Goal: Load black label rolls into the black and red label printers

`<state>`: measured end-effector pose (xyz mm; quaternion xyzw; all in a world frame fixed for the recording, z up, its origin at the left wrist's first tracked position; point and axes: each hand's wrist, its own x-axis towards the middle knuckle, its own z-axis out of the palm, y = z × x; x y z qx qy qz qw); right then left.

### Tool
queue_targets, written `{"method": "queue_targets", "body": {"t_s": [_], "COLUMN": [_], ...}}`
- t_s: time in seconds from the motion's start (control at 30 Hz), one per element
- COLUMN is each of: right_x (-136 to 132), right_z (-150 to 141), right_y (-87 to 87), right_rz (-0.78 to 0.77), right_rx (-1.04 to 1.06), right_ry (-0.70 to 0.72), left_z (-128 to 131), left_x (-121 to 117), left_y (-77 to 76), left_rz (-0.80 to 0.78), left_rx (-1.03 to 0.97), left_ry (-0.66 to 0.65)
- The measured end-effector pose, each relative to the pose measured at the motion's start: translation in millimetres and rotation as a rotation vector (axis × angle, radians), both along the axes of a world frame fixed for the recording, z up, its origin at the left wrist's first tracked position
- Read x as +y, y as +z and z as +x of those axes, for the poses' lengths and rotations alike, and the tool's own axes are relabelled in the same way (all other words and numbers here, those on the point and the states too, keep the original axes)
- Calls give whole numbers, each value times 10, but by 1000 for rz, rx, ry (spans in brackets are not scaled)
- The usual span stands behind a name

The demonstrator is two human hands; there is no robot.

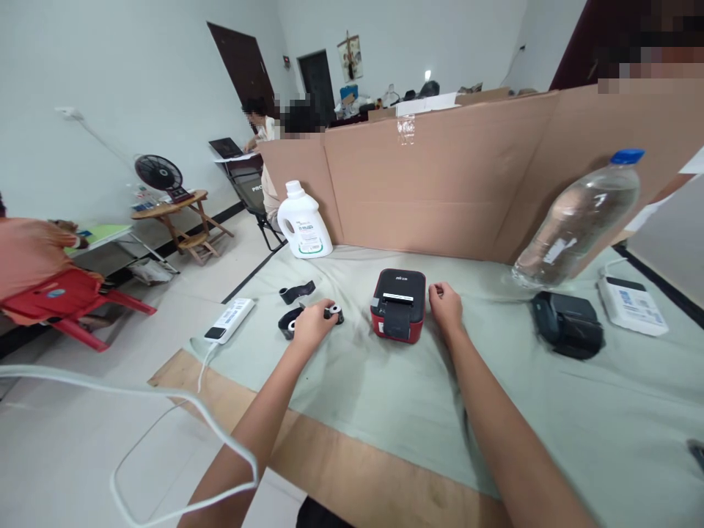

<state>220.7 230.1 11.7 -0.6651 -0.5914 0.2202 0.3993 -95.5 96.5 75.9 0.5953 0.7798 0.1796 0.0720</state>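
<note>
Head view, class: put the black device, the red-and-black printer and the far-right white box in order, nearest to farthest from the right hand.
1. Red-and-black printer, just left of the right hand.
2. Black device, to its right.
3. White box, beyond the device.

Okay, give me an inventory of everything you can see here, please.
Printer: one, red and black, centre of the cloth
Black rolls: about three, around the left hand
White jug: one, near the cardboard's left end
Clear bottle: one, blue cap, right
Dark device: one, black, before the bottle
White boxes: two, left and right
Cable: white, lower left
Cardboard: brown, behind the printer
Cloth: pale green, under the printer
Fan: one, black, on a wooden stand, left
Chair: one, red, left
Laptop: one, dark, back left
Other people: at least three, left and back
Left hand: one, fingers on a roll
Right hand: one, beside the printer
</note>
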Motion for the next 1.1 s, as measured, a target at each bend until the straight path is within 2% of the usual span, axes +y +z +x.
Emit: {"method": "queue_targets", "body": {"t_s": [0.1,0.23,0.37,0.43,0.5,0.6,0.73,0.83,0.9,0.97,1.1], "right_x": [-27,-75,-148,-218,-326,-558,-884,-1019,-1036,-999,-760], "right_z": [16,27,57,90,125,144,81,-14,-102,-234,-724], "right_y": [-44,-100,-124,-145,-184,-234,-148,10,103,176,346], "right_rz": [15,31,44,63,96,154,206,231,243,271,364], "right_rx": [28,51,-25,-42,24,197,209,114,46,13,17], "right_ry": [33,145,238,274,332,485,693,670,641,639,629], "left_z": [32,30,17,51,139,378,765,913,886,757,276], "left_x": [-24,-64,-91,-93,-71,43,308,447,483,506,659], "left_y": [4,-12,-29,-35,-48,-107,-255,-325,-305,-222,73], "left_rz": [-22,-31,-12,50,178,300,242,245,258,267,333], "left_rx": [21,25,-2,7,-10,-255,-875,-1065,-1072,-1056,-960], "left_ry": [24,47,42,45,42,-29,-245,-321,-345,-354,-303]}}
